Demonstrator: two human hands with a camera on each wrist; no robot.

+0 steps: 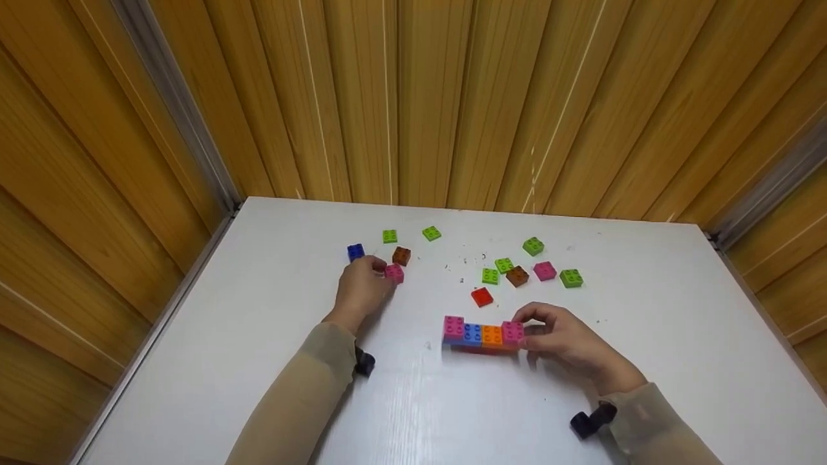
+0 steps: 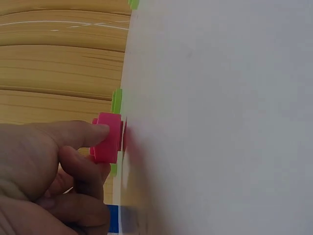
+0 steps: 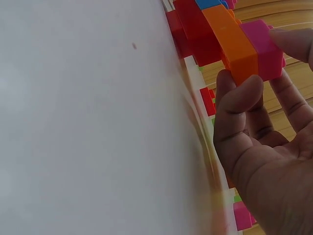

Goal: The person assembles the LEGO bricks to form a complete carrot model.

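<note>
My left hand (image 1: 363, 289) pinches a pink toy brick (image 2: 108, 138) between thumb and fingers, just above the table. Close by lie a dark blue brick (image 1: 355, 252) and a brown brick (image 1: 401, 256). On the other side, my right hand (image 1: 568, 342) grips the right end of a joined brick row (image 1: 483, 334). Pink bricks top both ends of that row, with blue and orange between them. In the right wrist view the thumb touches the end pink brick (image 3: 264, 49) and fingers lie against the orange brick (image 3: 234, 46) under it; red bricks (image 3: 198, 36) show at the bottom.
Beyond the row lie a red brick (image 1: 482, 297), another brown brick (image 1: 517, 276), a loose pink brick (image 1: 544, 270) and several green bricks (image 1: 571, 278). Two more green bricks sit at the back left. Wood-patterned walls (image 1: 426, 103) border the white table (image 1: 400, 413).
</note>
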